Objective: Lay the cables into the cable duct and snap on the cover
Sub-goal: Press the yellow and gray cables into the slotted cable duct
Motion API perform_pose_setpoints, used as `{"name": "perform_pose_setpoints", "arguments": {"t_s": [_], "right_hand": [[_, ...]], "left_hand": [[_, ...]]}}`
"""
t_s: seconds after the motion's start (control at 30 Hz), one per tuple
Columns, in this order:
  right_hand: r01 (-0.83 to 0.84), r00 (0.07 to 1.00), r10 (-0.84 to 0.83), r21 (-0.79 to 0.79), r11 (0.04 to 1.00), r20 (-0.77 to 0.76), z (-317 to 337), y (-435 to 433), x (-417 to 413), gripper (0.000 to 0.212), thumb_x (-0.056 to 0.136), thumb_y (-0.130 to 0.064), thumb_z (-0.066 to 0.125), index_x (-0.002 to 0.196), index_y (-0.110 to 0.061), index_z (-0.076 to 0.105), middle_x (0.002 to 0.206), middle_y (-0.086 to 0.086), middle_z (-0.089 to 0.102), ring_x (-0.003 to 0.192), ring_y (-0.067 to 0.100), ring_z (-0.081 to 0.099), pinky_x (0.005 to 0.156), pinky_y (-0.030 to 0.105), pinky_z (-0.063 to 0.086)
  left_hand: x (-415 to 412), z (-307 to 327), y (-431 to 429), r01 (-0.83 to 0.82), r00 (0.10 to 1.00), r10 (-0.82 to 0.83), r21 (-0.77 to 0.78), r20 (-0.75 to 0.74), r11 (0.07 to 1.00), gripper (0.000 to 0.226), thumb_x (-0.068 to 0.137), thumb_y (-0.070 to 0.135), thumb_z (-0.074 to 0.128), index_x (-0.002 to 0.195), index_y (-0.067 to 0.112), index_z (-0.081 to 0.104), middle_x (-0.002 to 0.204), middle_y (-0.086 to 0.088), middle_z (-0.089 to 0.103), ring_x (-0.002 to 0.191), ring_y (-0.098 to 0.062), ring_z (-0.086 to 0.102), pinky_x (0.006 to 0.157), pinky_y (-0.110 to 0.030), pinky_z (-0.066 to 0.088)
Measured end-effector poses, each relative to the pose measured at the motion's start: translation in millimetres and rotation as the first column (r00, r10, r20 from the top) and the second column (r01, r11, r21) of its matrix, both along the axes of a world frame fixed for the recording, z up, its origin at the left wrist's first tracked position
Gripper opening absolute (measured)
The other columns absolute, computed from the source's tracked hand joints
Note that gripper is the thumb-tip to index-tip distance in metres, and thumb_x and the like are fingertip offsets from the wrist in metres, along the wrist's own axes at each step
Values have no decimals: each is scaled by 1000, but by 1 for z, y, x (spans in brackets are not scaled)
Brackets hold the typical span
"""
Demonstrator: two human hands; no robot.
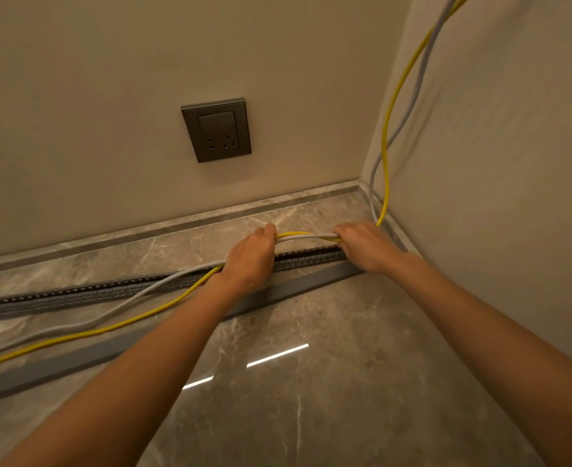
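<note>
A yellow cable (386,139) and a grey cable (409,109) hang down the right wall into the corner. Both run leftward through my right hand (362,246) and my left hand (252,254), arching between them just above the slotted grey cable duct (311,257). The duct lies open on the marble floor, parallel to the back wall. Left of my left hand the cables trail across the duct and out over the floor to the left edge. The flat grey duct cover (288,293) lies on the floor in front of the duct, partly under my left forearm.
A dark grey wall socket with a switch (216,131) sits on the back wall above the duct. A stone skirting (176,224) runs along both walls and meets in the corner at right. Glossy marble floor (345,382) fills the foreground.
</note>
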State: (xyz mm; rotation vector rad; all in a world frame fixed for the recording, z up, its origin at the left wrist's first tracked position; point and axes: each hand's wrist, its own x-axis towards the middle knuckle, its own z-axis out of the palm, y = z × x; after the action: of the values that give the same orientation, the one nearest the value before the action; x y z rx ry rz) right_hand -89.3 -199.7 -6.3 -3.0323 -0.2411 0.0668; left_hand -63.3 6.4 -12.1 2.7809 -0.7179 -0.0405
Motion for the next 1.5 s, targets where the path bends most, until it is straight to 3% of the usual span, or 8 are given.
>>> {"name": "perform_pose_setpoints", "arguments": {"t_s": [0.17,0.27,0.47,0.6,0.73,0.9,1.13,1.5], "right_hand": [[16,1000,-15,47,999,-23,9,-18,-3,31,90,-33,52,98,-4,58,102,22,65,96,34,59,76,38,44],[18,996,-33,-186,982,-81,14,-34,3,40,90,-40,48,102,-4,60,108,20,64,106,33,55,89,37,40],[26,1000,-27,-437,899,4,5,-41,-11,22,90,-12,43,110,-8,52,111,16,66,114,30,50,110,39,22],[61,997,-46,-316,947,56,-7,-34,-20,28,88,-3,37,114,-7,48,108,17,64,108,30,53,106,38,25],[-35,916,157,-316,948,368,-10,-31,-23,17,66,-2,56,78,-10,65,66,8,67,65,23,66,75,27,46],[-70,998,68,-286,956,-17,-16,-51,-15,23,87,-5,41,108,-8,50,112,15,62,113,29,50,107,37,20],[-35,962,22,-42,998,-272,-6,-56,3,31,83,-54,52,78,-23,51,77,-4,53,95,17,47,110,41,13],[-92,986,90,-10,996,-139,-15,-59,16,29,93,-41,41,68,-25,44,81,0,62,99,23,50,94,36,20]], "left_hand": [[8,11,-3,11,999,-11,-9,31,1000,14,96,17,39,105,9,46,93,-20,65,77,-37,57,61,-41,43],[12,12,0,61,997,-65,88,50,994,16,97,22,35,107,11,43,90,-20,66,73,-35,55,59,-37,37],[13,2,-11,27,995,-6,201,-104,979,22,97,17,31,110,8,46,107,-22,61,90,-38,56,67,-38,39],[8,5,-38,154,981,-144,75,-131,985,25,97,27,38,110,9,50,111,-18,60,98,-36,56,78,-42,45],[3,10,-66,305,950,-295,100,-102,947,19,95,22,44,100,7,54,104,-19,62,93,-36,57,67,-38,40],[8,10,-57,218,940,-218,-28,-261,976,24,96,19,41,87,4,57,87,-23,67,77,-36,60,67,-42,47],[20,4,-31,134,931,-124,4,-344,991,28,96,19,41,71,12,51,73,-10,54,73,-28,52,67,-37,40],[19,-16,-26,230,973,-233,119,10,966,22,99,34,26,107,18,40,97,-13,60,75,-29,54,60,-36,40]]}}
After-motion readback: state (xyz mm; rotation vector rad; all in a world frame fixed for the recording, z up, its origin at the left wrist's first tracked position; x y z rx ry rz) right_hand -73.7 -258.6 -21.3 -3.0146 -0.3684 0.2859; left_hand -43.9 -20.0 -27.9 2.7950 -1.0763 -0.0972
